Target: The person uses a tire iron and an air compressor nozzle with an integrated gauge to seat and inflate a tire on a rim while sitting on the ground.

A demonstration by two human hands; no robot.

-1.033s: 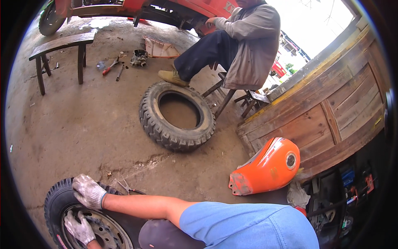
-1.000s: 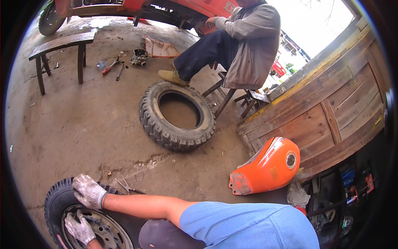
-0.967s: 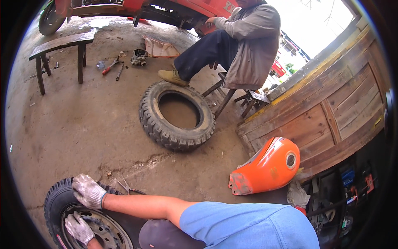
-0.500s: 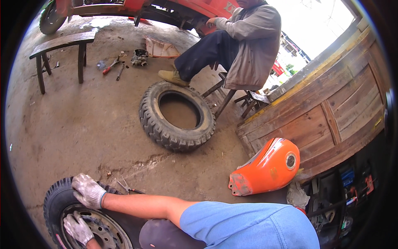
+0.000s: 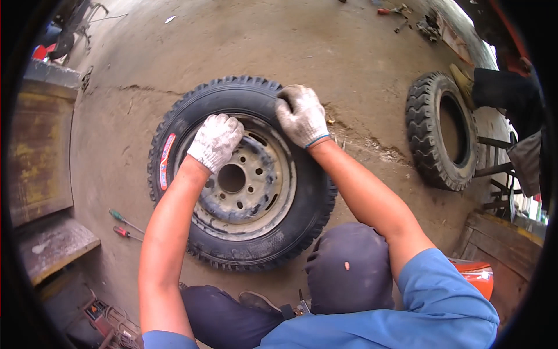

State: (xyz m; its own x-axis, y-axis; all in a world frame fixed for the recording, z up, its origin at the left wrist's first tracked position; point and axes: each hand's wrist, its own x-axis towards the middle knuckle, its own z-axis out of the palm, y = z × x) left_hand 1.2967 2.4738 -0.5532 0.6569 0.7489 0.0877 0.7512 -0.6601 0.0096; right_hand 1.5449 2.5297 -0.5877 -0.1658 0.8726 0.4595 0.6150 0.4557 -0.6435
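A black tire (image 5: 250, 256) with a chunky tread and a red-and-white sidewall label lies flat on the floor before me, fitted round a worn, dirty steel wheel rim (image 5: 273, 192). My left hand (image 5: 218, 141), in a soiled white knit glove, is closed at the rim's upper edge, its fingers curled; their tips are hidden. Farther right, my right hand (image 5: 302, 115), gloved alike, is bent over the tire's far outer edge, with the thumb toward the sidewall and the fingertips out of sight.
On the left, a green-handled screwdriver (image 5: 118, 216) and a red-handled one (image 5: 122, 231) lie beside a wooden ledge (image 5: 58, 247). A second tire (image 5: 421, 134) lies at right near a seated person's leg (image 5: 494, 87). An orange fuel tank (image 5: 474, 276) shows behind my right arm.
The view has swung left, bringing the wheel to the middle. My left hand, spread on the rim before, now has curled fingers. My right hand is still at the tire's edge.
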